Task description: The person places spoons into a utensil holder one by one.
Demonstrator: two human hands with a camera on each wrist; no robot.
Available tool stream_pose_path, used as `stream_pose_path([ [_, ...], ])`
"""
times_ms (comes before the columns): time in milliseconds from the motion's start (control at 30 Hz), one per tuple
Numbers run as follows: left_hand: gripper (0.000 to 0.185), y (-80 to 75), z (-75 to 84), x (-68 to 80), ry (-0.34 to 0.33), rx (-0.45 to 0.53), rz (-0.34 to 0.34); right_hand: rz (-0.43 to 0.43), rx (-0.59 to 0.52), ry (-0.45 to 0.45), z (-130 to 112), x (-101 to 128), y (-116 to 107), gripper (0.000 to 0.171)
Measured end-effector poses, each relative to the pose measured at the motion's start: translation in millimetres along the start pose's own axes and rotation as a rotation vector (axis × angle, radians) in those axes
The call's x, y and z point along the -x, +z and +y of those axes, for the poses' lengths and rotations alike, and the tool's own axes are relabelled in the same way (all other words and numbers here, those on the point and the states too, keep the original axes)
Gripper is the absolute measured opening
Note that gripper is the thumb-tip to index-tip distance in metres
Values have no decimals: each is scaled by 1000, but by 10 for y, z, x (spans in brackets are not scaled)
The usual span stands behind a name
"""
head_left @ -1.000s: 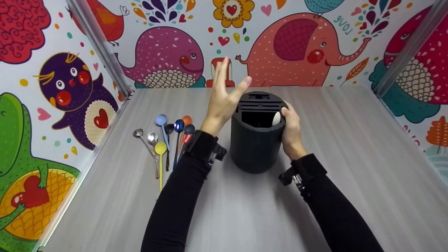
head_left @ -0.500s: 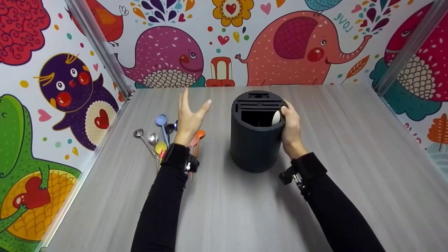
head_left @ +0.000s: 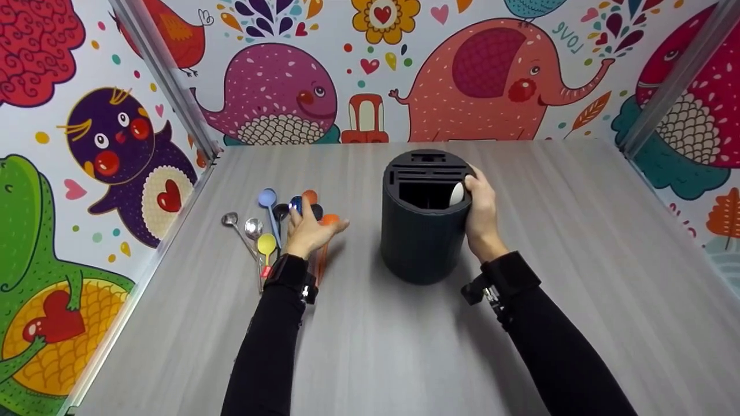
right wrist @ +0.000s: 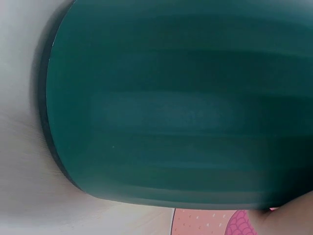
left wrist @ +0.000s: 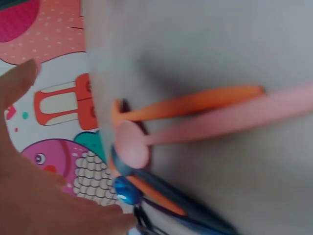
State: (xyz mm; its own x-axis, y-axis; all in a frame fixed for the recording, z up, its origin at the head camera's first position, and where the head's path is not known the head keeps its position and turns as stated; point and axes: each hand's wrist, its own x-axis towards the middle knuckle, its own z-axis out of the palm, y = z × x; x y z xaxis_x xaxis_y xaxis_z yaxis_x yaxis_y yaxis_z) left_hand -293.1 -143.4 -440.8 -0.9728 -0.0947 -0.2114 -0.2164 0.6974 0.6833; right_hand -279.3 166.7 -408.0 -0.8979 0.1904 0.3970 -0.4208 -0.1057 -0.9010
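While the right hand (head_left: 481, 215) clasps the rim of the dark cylindrical holder (head_left: 425, 231) near the middle of the counter (head_left: 555, 242), steadying it upright with a white spoon (head_left: 457, 194) already in its big slot, the left hand (head_left: 309, 230) hovers spread and empty just over the bunch of spoons (head_left: 272, 228) lying at about nine o'clock from the holder. To do this pick well, it seems best to single out one handle at the three o'clock edge of the bunch, such as the orange spoon (left wrist: 195, 103) or the pink spoon (left wrist: 215, 125) beside it in the left wrist view, and pinch it mid-handle so the neighbours are not dragged along; the right hand should keep the holder from tipping. Compared with a second ago, the left hand has left the holder's top, swung toward nine o'clock and dropped low over the spoons, while the right hand and holder have not shifted.
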Motion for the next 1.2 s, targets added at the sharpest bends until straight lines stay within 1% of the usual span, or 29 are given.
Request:
stream_pose_path([
  [67,117,19,-29,14,-30,-52,-20,1,2,5,-2,2,-3,50],
  [133,116,32,-42,27,-45,-123,-31,0,7,9,-4,3,-8,50],
  [233,108,44,-36,37,-55,-211,-23,6,12,7,-5,-1,-16,51],
  [300,93,56,-33,26,-51,-283,0,10,10,4,-5,1,-18,51],
  [367,81,68,-40,14,-57,-335,32,11,4,1,-1,0,-18,51],
  [400,76,74,-48,8,-64,-357,49,11,2,0,-1,1,-16,51],
  [467,71,88,-68,-5,-72,-381,82,12,-1,-1,4,2,-13,50],
  [533,76,98,-89,-11,-76,-368,115,13,-2,-5,8,3,-10,50],
  [633,80,110,-109,-16,-73,-327,136,15,1,-12,9,3,-6,49],
  [733,74,111,-111,-11,-57,-318,130,13,8,-16,11,1,-6,49],
  [800,65,111,-102,-6,-50,-329,119,12,13,-18,11,1,-8,49],
  [900,47,114,-84,2,-45,-351,109,11,6,-18,13,2,-9,48],
  [967,37,122,-71,5,-59,-343,109,10,2,-21,12,5,-8,48],
  [1033,35,127,-60,4,-78,-324,109,7,-3,-22,9,5,-7,48],
  [1200,37,133,-70,-16,-122,-273,98,-3,0,-26,12,4,-5,48],
])
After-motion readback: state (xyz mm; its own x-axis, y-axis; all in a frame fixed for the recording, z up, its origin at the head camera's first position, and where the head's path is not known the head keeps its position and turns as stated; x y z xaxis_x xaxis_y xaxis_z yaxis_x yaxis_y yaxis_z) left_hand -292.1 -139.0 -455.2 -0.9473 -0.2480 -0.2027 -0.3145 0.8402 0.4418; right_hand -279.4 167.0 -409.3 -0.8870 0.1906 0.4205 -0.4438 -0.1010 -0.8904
